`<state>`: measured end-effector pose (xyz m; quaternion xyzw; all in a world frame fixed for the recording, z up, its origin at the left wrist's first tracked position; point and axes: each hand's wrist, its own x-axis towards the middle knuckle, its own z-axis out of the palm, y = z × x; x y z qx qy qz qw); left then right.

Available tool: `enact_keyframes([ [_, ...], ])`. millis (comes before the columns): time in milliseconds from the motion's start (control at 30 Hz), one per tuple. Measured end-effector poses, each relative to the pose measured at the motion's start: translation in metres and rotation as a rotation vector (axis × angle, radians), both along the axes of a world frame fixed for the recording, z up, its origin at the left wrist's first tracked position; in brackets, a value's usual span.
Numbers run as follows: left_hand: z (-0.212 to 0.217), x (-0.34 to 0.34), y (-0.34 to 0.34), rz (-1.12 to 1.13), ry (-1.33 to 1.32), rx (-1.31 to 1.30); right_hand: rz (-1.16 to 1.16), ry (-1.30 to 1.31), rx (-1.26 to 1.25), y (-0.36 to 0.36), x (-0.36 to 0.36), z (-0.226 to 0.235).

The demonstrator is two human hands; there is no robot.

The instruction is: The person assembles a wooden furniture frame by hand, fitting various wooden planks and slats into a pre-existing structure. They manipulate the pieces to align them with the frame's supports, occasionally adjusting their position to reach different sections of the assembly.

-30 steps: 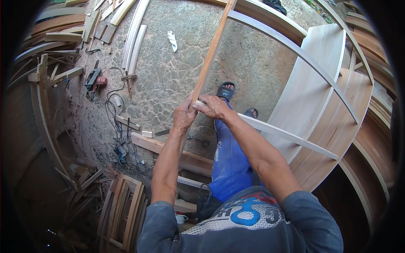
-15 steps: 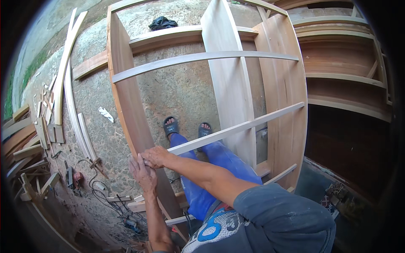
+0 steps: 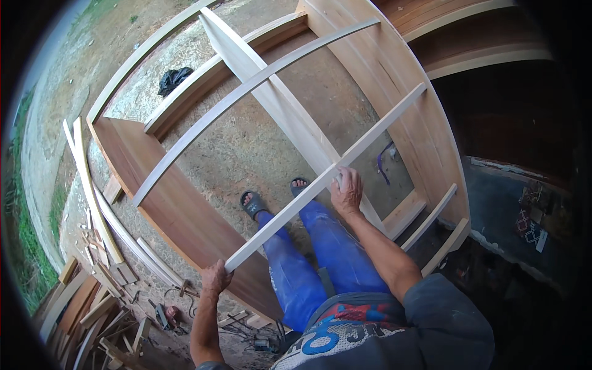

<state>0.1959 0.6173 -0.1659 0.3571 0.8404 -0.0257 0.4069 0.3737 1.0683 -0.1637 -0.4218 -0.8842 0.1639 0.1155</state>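
A large wooden frame surrounds my legs, made of wide side boards and a middle board joined by thin slats. One pale slat [image 3: 290, 208] crosses from the left board [image 3: 197, 225] over the middle board [image 3: 302, 126] to the right board [image 3: 394, 92]. At that slat's left end, my left hand [image 3: 216, 276] is closed around the end of the slat at the left board's edge. My right hand [image 3: 348, 191] has its fingers curled over the middle board, just beside the crossing; the fingertips are partly hidden. Farther off, another slat [image 3: 246, 86] spans the boards.
Scrap wood [image 3: 86, 302] is piled at the lower left, near long loose strips [image 3: 92, 191]. A corded power tool [image 3: 165, 316] lies on the ground there. A black plastic bag [image 3: 174, 80] rests beyond the frame. More wooden framing [image 3: 456, 18] stands at the upper right.
My right hand has left the slat's left end and moved right to the middle board. My left hand has stayed near that end. The view has turned, so the frame appears tilted.
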Motion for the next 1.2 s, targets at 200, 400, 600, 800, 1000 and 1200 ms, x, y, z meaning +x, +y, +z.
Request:
enact_keyframes([
  [200,-0.012,0.010,-0.006,0.076,0.060,0.021,-0.196,-0.008,-0.383,0.044,0.033,-0.041],
  [400,-0.001,0.009,0.010,0.090,0.065,-0.105,-0.414,0.181,-0.651,0.066,0.036,-0.059],
  [600,0.011,0.010,0.018,0.134,0.092,-0.142,-0.972,0.674,-1.017,0.162,-0.014,-0.052],
  [800,-0.005,0.018,0.005,0.182,0.128,-0.030,-1.073,0.778,-0.896,0.326,0.011,-0.063],
  [1000,-0.008,0.023,-0.011,0.153,0.247,0.027,-1.169,0.998,-0.957,0.454,0.024,-0.085],
  [1200,-0.028,0.027,-0.046,0.704,-0.016,0.100,-1.113,1.077,-0.902,0.548,0.043,-0.090],
])
